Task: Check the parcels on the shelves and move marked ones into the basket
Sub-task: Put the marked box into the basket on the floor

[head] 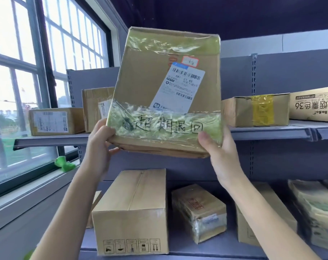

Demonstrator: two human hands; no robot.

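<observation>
Your left hand point(100, 141) and right hand point(218, 149) clamp the marked parcel point(165, 94) at its 7 and 5 o'clock corners, raised before the shelf point(268, 131). It looks stiff and light, but the tape is slick; support underneath.

Daylight is pouring in at your left through the tall, grid-paned window point(19, 81), its panes blowing out to near white. That light is glaring off the crinkled clear tape band point(165, 121) across the brown cardboard parcel point(150, 87) you are holding up, washing out part of the black handwriting. The dark purple upper wall point(234, 15) is staying dim. The grey metal shelves point(272, 131) are bowing toward the edges under wide-angle distortion, and the fine print on the white shipping label point(180, 87) is reading soft.
</observation>
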